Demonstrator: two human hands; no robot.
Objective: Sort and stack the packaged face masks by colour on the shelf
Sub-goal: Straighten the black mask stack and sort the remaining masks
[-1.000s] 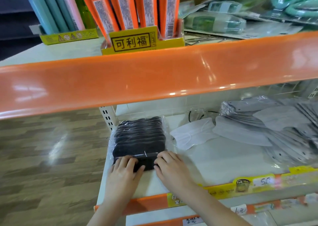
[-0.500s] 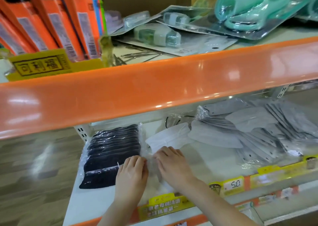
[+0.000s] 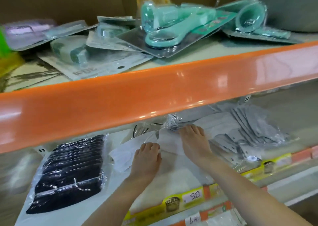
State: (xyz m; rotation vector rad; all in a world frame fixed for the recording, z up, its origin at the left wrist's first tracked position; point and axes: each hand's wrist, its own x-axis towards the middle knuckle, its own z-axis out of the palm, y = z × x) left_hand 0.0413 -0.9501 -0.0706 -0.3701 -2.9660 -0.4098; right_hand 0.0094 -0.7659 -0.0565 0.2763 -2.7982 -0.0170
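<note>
- My left hand (image 3: 146, 158) lies palm down, fingers bent a little and close together, tips pointing away from me.
- My left forearm runs back from it toward the bottom edge of the view, bare.
- My right hand (image 3: 194, 141) reaches further in than the left, palm down, fingers stretched forward and slightly spread.
- My right forearm slants down to the lower right corner, also bare.
- The two hands sit near each other, not touching.

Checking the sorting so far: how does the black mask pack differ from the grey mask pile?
The black mask pack is a tidy, squared stack lying at the left, untouched; the grey mask pile is fanned out loosely at the right, with the right hand at its edge. Both are in clear plastic on the same shelf.
</note>
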